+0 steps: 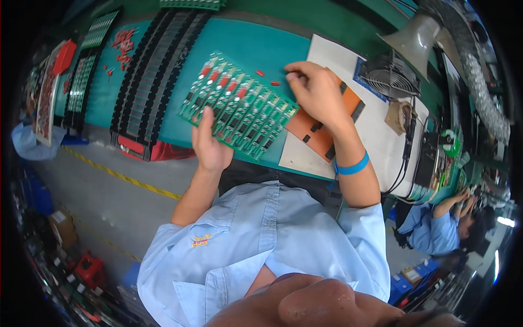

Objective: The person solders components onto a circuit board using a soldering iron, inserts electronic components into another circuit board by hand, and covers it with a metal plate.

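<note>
A green circuit board panel (239, 109), made of several joined strips, is held tilted above the teal mat. My left hand (210, 144) is closed on its near left edge, with the thumb on top and the other fingers hidden underneath. Red components (223, 81) stand in a row on the strips toward the panel's far left side. To the right of the panel, my right hand (318, 90) hovers with bent fingers. Its thumb and forefinger are slightly apart, and nothing shows between them. Two loose red components (260, 72) lie on the mat just left of these fingertips.
An orange board (310, 140) with black pieces lies on a white sheet (332, 52) under my right arm. Left stands a black slotted rack (158, 71); beyond it lies a pile of red components (124, 41). A fan (389, 76) stands right. Another person (436, 226) works at far right.
</note>
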`<state>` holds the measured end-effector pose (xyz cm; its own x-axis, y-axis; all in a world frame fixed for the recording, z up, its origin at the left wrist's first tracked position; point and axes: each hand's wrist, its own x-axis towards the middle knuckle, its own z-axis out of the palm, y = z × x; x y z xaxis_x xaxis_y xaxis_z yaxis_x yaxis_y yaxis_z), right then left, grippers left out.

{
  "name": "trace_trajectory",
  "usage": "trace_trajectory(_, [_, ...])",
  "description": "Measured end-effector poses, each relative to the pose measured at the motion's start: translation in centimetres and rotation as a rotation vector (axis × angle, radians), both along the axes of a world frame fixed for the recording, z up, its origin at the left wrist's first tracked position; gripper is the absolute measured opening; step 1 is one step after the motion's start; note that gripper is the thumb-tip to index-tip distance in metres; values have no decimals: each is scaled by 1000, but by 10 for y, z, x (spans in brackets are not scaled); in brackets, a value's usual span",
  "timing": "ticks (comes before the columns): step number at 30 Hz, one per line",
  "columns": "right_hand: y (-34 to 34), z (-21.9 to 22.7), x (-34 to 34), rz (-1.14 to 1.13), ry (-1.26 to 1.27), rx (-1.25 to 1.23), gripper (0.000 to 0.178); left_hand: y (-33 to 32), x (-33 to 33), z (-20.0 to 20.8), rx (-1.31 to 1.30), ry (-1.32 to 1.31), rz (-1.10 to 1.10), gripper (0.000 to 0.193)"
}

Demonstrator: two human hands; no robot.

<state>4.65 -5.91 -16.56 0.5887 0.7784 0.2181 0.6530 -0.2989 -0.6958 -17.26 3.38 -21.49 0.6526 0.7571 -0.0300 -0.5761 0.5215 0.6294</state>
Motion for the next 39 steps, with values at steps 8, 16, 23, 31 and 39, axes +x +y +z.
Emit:
trace_trajectory(8, [7, -5, -7, 141, -138, -78, 18, -2, -2, -7, -8, 7, 133, 40])
trace_trajectory(16, [6, -11, 0, 181, -209, -88, 17, -1, -3, -12, 26, -2, 110, 40])
trace_trajectory(23, [3, 16, -13, 136, -17, 239, 17, -7, 5, 1, 44, -7, 132, 38])
trace_trajectory(31, [0, 25, -44, 356, 66, 297, 24, -6, 5, 0, 123, -44, 85, 44])
trace_trajectory(39, [0, 17, -47, 364, 68, 260, 25, -7, 6, -3, 180, -49, 84, 45])
